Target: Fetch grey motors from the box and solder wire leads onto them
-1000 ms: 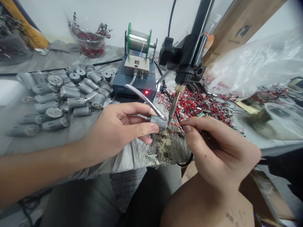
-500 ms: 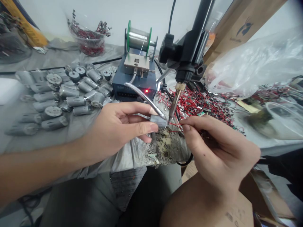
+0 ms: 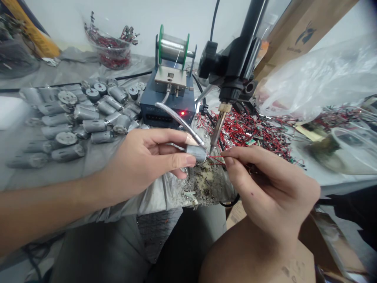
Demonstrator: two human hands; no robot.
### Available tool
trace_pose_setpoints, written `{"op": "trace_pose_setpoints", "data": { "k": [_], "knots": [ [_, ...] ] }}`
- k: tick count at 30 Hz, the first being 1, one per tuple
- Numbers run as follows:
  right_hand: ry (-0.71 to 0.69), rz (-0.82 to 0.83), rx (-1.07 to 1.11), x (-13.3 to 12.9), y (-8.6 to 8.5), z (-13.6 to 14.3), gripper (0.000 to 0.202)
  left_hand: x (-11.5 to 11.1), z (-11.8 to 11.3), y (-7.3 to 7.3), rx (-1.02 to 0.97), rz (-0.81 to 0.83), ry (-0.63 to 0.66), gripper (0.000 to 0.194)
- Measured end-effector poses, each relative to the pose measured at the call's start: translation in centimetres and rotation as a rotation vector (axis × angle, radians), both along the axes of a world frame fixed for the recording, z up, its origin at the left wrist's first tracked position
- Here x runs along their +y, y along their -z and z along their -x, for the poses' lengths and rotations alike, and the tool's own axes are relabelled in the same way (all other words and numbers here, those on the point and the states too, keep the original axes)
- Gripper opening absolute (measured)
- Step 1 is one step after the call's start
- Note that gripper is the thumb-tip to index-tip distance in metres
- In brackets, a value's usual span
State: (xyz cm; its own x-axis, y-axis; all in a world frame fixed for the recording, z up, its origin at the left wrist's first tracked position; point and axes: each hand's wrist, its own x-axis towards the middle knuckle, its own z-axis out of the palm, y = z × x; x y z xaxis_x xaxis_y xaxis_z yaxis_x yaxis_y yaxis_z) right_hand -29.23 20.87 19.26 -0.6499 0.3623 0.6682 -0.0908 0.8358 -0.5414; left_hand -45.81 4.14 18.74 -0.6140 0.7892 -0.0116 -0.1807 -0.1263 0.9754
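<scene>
My left hand [image 3: 160, 155] is closed around a small silver electric motor [image 3: 196, 153], its end turned to the right. Between thumb and forefinger, my right hand [image 3: 265, 184] pinches a red wire [image 3: 216, 157] whose tip meets that end of the motor. Just above this spot is the tip of a soldering iron [image 3: 217, 131], held in a black stand clamp [image 3: 231, 67]. A metal solder feed tube [image 3: 182, 122] curves down from the blue solder feeder [image 3: 167, 108] to the motor. On the feeder sits a green-rimmed solder spool [image 3: 173, 48].
Many loose motors [image 3: 90, 114] lie at left. Behind the right hand spreads a heap of red wires [image 3: 244, 127] with small parts. A clear tub of wires [image 3: 113, 53] stands at the back; a plastic container [image 3: 353, 149] and clear bag [image 3: 312, 86] are at right.
Both hands have shifted slightly left, with the motor and red wire. The motor's end now sits a little farther from the iron's tip.
</scene>
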Motion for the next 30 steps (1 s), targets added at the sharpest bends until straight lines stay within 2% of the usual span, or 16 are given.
{"op": "trace_pose_setpoints", "data": {
  "k": [12, 30],
  "knots": [
    [-0.017, 0.023, 0.022, -0.07, 0.06, 0.34, 0.016, -0.03, -0.02, -0.47, 0.001, -0.008, 0.023, 0.016],
    [-0.023, 0.034, -0.055, 0.55, 0.15, -0.11, 0.016, -0.13, 0.06, -0.42, 0.038, 0.036, 0.030, 0.020]
  ]
}}
